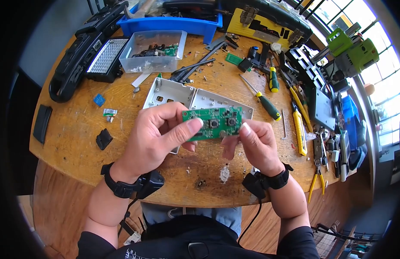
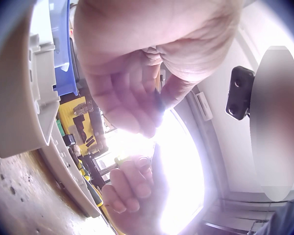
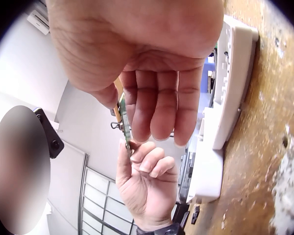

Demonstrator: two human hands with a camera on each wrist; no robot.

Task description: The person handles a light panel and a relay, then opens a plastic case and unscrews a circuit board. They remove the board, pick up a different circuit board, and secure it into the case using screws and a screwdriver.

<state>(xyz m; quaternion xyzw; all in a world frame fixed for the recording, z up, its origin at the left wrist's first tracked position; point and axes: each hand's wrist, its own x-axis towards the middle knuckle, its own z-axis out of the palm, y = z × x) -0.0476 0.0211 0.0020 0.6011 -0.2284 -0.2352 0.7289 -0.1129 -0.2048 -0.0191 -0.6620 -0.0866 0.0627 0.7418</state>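
Note:
A green circuit board (image 1: 221, 129) with two black push buttons is held level over the bench in the head view. My left hand (image 1: 154, 136) pinches its left end, thumb across the front and fingers behind. At the right end, my right hand (image 1: 261, 144) pinches the edge between thumb and fingers. The right wrist view shows the board (image 3: 123, 112) nearly edge-on, between the right thumb and fingers. Beyond the board lie a white plastic housing half (image 1: 165, 91) and a second housing half (image 1: 217, 100), open side up.
A clear plastic bin (image 1: 150, 64) of parts and a blue tray (image 1: 169, 26) stand at the back. Green-and-yellow screwdrivers (image 1: 268, 106), a yellow utility knife (image 1: 299, 134) and yellow-handled pliers (image 1: 314, 183) lie to the right. Small scraps (image 1: 104, 139) lie on the left.

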